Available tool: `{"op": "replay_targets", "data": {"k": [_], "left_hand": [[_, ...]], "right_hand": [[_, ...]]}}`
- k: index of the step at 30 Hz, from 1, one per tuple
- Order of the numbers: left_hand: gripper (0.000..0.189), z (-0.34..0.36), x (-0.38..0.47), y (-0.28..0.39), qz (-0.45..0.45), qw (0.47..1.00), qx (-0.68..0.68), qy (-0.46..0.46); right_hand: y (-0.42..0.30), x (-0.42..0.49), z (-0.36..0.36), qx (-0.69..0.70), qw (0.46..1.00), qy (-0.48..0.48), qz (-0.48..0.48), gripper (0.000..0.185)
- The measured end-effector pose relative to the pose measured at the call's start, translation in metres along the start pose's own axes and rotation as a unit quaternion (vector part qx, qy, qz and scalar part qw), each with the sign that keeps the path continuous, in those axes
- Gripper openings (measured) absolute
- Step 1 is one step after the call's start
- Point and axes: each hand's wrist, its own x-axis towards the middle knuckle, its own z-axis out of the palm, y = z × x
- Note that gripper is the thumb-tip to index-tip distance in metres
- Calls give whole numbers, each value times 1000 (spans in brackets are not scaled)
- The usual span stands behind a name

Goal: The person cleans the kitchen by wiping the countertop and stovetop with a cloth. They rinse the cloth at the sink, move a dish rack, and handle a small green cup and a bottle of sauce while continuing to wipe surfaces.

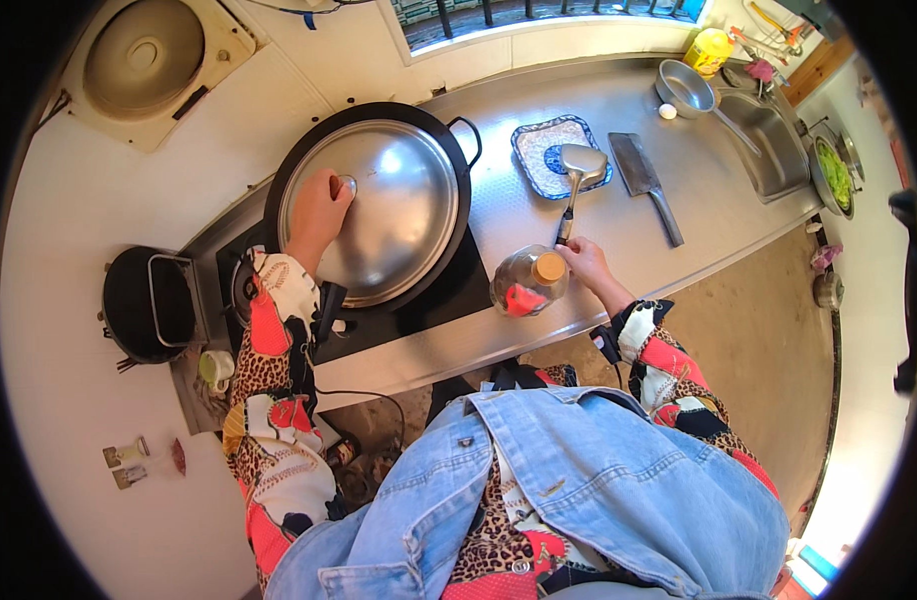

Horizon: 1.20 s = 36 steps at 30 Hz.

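A broad metal lid [398, 232] lies over a black wok [368, 112] on the dark stove. The lid's knob is held by my left hand [320, 210]. The fingers of my right hand [587, 261] are on the dark handle end of a metal wok spatula [584, 161]. The spatula's blade rests on a blue-and-white square plate [535, 146]. Just left of my right hand stands a clear jar [507, 274] with an orange-tan cap; something red shows inside. A cleaver [642, 169] lies flat to the right of the plate.
A sink [766, 150] is at the right, with a long-handled metal pan [686, 86] and an egg [667, 112] beside it. A yellow container [707, 51] stands behind. Green leaves fill a bowl [832, 176] farther right. At the left are a black pan [140, 304] and a cup [217, 369].
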Motion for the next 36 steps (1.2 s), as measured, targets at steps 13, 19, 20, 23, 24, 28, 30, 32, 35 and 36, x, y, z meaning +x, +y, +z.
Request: {"op": "replay_targets", "data": {"k": [13, 19, 20, 23, 24, 28, 30, 32, 35, 36], "left_hand": [[41, 36, -26, 11, -31, 993, 17, 109], [14, 23, -153, 26, 37, 984, -176, -10], [13, 19, -175, 18, 19, 984, -178, -7], [12, 14, -228, -34, -66, 983, -169, 3], [13, 15, -245, -58, -114, 978, -177, 7], [14, 20, -316, -170, -270, 937, -211, 59], [15, 16, -350, -232, -333, 917, -199, 95], [15, -2, -380, -299, -389, 899, -143, 143], [23, -45, -422, -390, -391, 889, 35, 236], [33, -68, -432, -424, -432, 878, 77, 191]], "right_hand": [[44, -11, -7, -30, 994, 64, -78, 22], [-49, -76, -32, 79, 968, -33, -234, 49], [-69, -89, -36, 90, 960, -52, -262, 56], [-114, -105, -42, -16, 964, -101, -245, 65], [-123, -105, -37, -46, 963, -85, -251, 70], [-142, -93, -22, -79, 975, -47, -202, 32], [-148, -88, -19, -154, 963, -42, -218, 24], [-153, -89, -14, -185, 951, -26, -247, 18], [-164, -107, 1, -257, 934, 2, -249, 21], [-169, -116, 9, -261, 935, 2, -238, 22]]}}
